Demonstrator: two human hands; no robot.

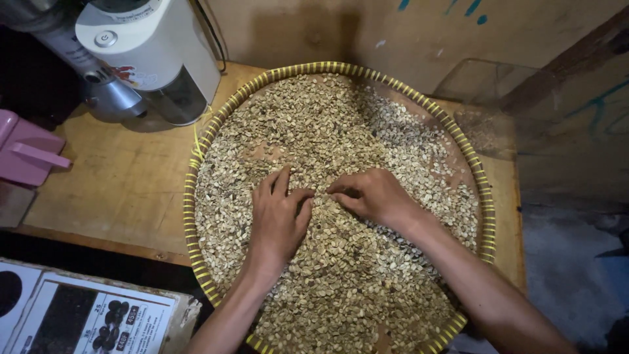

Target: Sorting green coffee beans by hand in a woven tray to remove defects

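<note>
Wooden table (124, 177) (dim room), bean tray (190, 196)

Off to my upper left I've got a white and silver grinder machine (147, 56) sitting on the wooden counter (118, 183). There's a pink plastic container (26, 149) at the left edge, plus a printed sheet (78, 318) down in the bottom-left corner.

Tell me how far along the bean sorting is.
Done: the beans lie spread across the round woven tray. In hand: the left hand and right hand pick through the middle. Left: nearly the whole tray; no sorted pile shows.
</note>
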